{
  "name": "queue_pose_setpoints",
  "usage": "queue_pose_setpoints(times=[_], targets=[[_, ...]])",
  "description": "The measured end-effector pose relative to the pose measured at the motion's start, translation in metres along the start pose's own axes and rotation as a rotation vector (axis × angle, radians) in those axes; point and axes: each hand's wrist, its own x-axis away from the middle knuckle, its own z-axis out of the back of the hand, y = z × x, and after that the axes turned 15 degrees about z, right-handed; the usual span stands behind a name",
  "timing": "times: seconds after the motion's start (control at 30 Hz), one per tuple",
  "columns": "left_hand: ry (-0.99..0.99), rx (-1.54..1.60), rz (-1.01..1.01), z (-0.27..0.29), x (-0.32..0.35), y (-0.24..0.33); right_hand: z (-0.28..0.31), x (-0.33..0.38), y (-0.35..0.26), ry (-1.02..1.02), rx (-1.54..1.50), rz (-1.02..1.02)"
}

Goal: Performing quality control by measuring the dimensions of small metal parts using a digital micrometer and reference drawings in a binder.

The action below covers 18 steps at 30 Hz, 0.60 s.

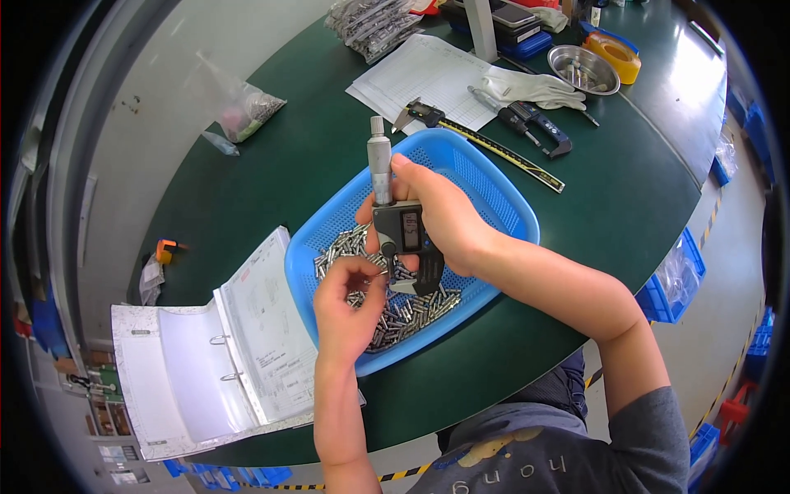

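Note:
My right hand (440, 206) is wrapped round a digital micrometer (409, 233), its silver thimble pointing away from me and its black frame toward me. Thumb and forefinger of my left hand (350, 305) are pinched together by the micrometer's measuring gap. A small metal pin (383, 273) seems to be between those fingertips, mostly hidden by them. Both hands are over a blue perforated plastic basket (502, 193). Many small silver metal pins (399, 323) lie loose in its near part, partly covered by my hands.
An open ring binder (267, 337) lies left of the basket. Beyond it are a digital caliper (485, 148), a second micrometer (535, 128), a white glove (535, 86), papers (420, 74) and a metal bowl (580, 62). A plastic bag (251, 111) sits far left.

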Motion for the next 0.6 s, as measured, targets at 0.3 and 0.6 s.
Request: queue_pose_setpoints(times=[0.3, 0.6], targets=[[-0.157, 0.438, 0.041, 0.0086, 0.0062, 0.0083, -0.0031, 0.0012, -0.0035, 0.013, -0.043, -0.025], [-0.131, 0.379, 0.005, 0.0122, 0.0053, 0.0014, -0.0059, 0.0003, -0.0034, 0.016, -0.051, -0.030]])
